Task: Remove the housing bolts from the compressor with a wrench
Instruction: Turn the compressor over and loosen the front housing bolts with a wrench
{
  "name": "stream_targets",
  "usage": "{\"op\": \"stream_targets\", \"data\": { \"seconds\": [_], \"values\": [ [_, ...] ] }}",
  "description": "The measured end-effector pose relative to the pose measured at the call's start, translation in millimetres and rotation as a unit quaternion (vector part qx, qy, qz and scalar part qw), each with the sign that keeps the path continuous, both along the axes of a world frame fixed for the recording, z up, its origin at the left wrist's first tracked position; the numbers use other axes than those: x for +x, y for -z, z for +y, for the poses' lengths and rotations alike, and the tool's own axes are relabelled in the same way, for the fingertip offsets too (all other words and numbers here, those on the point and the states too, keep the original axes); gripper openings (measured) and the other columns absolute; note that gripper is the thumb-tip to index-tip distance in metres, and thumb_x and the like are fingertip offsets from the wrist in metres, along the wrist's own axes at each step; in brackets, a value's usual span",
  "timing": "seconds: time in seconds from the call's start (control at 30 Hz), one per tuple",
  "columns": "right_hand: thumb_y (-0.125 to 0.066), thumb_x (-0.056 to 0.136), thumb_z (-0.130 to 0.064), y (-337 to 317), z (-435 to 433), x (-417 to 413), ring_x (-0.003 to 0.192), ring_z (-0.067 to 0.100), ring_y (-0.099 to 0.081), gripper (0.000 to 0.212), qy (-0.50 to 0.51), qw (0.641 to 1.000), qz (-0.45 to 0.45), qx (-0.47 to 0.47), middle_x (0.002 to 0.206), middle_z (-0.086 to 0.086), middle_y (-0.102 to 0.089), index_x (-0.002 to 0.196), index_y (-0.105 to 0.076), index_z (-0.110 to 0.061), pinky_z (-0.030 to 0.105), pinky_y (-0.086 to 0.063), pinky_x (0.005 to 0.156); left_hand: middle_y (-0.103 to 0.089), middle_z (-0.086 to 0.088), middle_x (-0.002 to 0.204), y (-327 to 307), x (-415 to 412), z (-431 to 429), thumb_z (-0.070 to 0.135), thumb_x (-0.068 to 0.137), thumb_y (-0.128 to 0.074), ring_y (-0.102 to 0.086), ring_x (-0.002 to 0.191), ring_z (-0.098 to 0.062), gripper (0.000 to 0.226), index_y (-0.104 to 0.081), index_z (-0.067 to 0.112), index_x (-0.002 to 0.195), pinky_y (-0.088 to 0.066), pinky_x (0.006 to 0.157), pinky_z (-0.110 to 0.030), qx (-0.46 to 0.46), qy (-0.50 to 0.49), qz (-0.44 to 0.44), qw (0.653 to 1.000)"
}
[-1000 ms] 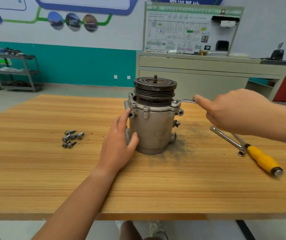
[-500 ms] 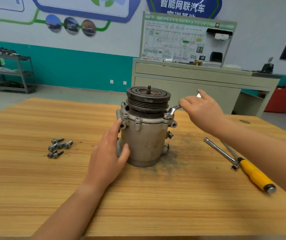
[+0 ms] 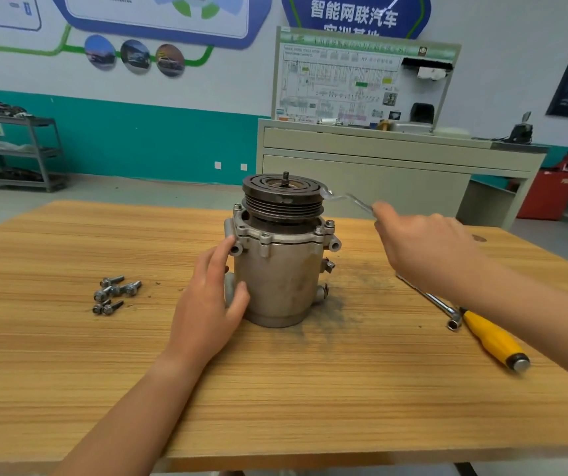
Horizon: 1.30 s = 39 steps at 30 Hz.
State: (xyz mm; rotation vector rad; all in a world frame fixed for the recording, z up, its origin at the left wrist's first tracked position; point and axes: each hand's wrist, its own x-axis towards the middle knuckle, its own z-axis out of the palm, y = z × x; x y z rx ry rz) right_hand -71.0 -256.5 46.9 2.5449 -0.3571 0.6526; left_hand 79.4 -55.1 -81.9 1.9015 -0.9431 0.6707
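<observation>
Compressor [image 3: 277, 280] upright, grey body, dark grooved pulley [image 3: 282, 197].

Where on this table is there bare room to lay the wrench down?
Bare for the wrench: the near middle of the table, in front of the compressor, and the far left corner behind the loose bolts. Crowded: right of the compressor, where the socket wrench and yellow-handled screwdriver lie.
</observation>
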Motion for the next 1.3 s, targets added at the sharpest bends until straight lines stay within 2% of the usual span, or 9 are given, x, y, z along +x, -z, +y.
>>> {"op": "stream_targets", "data": {
  "seconds": [0.17,0.3,0.5,0.7,0.8,0.93,1.07,1.23,1.3],
  "values": [
    [-0.035,0.097,-0.020,4,1,-13,0.049,0.017,-0.037,0.028,0.023,0.999,0.036,-0.001,0.053,-0.007,-0.033,0.125,-0.034,-0.021,0.025,-0.019,0.039,-0.044,-0.004,0.134,1,-1,2,0.013,0.086,-0.062,-0.051,0.088,-0.009,0.072,-0.024,0.026,0.146,-0.043,0.055,-0.021,0.011,-0.007,0.006,1.000],
    [-0.033,0.098,-0.022,0,12,-16,0.046,0.011,-0.037,0.028,0.008,0.999,0.050,-0.007,0.055,-0.007,-0.036,0.126,-0.035,-0.024,0.024,-0.023,0.038,-0.045,-0.003,0.134,0,-2,2,0.013,0.085,-0.062,-0.052,0.087,-0.009,0.072,-0.025,0.026,0.146,-0.042,0.056,-0.020,0.009,0.002,0.011,1.000],
    [-0.033,0.096,-0.017,-10,23,-13,0.047,0.009,-0.035,0.032,0.022,0.995,0.091,-0.020,0.058,-0.005,-0.038,0.127,-0.039,-0.021,0.023,-0.022,0.038,-0.044,-0.002,0.133,0,-2,2,0.015,0.086,-0.061,-0.054,0.084,-0.010,0.069,-0.026,0.027,0.145,-0.041,0.053,-0.017,0.012,0.003,0.016,1.000],
    [-0.039,0.089,-0.002,-9,40,-17,0.041,0.012,-0.027,0.037,0.061,0.981,0.153,-0.104,0.054,-0.004,-0.030,0.126,-0.035,-0.006,0.026,-0.016,0.035,-0.043,0.001,0.134,-1,-2,2,0.015,0.087,-0.059,-0.053,0.087,-0.008,0.067,-0.028,0.027,0.144,-0.047,0.054,-0.022,0.000,0.010,0.025,1.000],
    [-0.038,0.092,-0.007,-4,41,-15,0.041,0.014,-0.027,0.039,0.074,0.981,0.155,-0.095,0.055,-0.003,-0.031,0.130,-0.030,-0.004,0.027,-0.017,0.036,-0.043,0.002,0.135,-2,-1,0,0.017,0.087,-0.058,-0.051,0.089,-0.003,0.066,-0.027,0.029,0.144,-0.043,0.055,-0.015,-0.004,0.015,0.026,1.000],
    [-0.032,0.095,-0.016,-11,37,-14,0.044,0.012,-0.032,0.041,0.060,0.982,0.153,-0.089,0.056,-0.004,-0.034,0.134,-0.027,-0.008,0.025,-0.021,0.036,-0.043,0.002,0.134,-2,-1,0,0.018,0.087,-0.057,-0.050,0.089,-0.003,0.065,-0.028,0.029,0.144,-0.043,0.056,-0.015,-0.005,0.013,0.030,0.999],
    [-0.034,0.093,-0.012,-20,31,-10,0.046,0.010,-0.033,0.047,0.053,0.981,0.166,-0.089,0.058,-0.005,-0.036,0.138,-0.021,-0.015,0.022,-0.025,0.037,-0.042,0.003,0.135,-2,1,0,0.017,0.087,-0.058,-0.049,0.091,-0.002,0.065,-0.028,0.030,0.143,-0.042,0.057,-0.014,-0.005,0.013,0.029,0.999],
    [-0.044,0.090,-0.007,-25,14,1,0.045,0.010,-0.029,0.043,0.057,0.974,0.166,-0.143,0.058,-0.005,-0.032,0.130,-0.033,-0.017,0.023,-0.019,0.037,-0.042,0.001,0.135,-3,2,-3,0.016,0.087,-0.059,-0.050,0.090,-0.004,0.065,-0.025,0.038,0.137,-0.044,0.057,-0.017,-0.016,0.022,0.028,0.999],
    [-0.047,0.089,-0.005,-24,2,8,0.048,0.012,-0.036,0.038,0.051,0.982,0.127,-0.127,0.064,-0.006,-0.042,0.123,-0.037,-0.018,0.022,-0.023,0.041,-0.042,0.001,0.134,-2,3,-3,0.016,0.086,-0.059,-0.049,0.091,-0.003,0.065,-0.024,0.040,0.136,-0.041,0.057,-0.014,-0.018,0.024,0.026,0.999]
  ]
}}
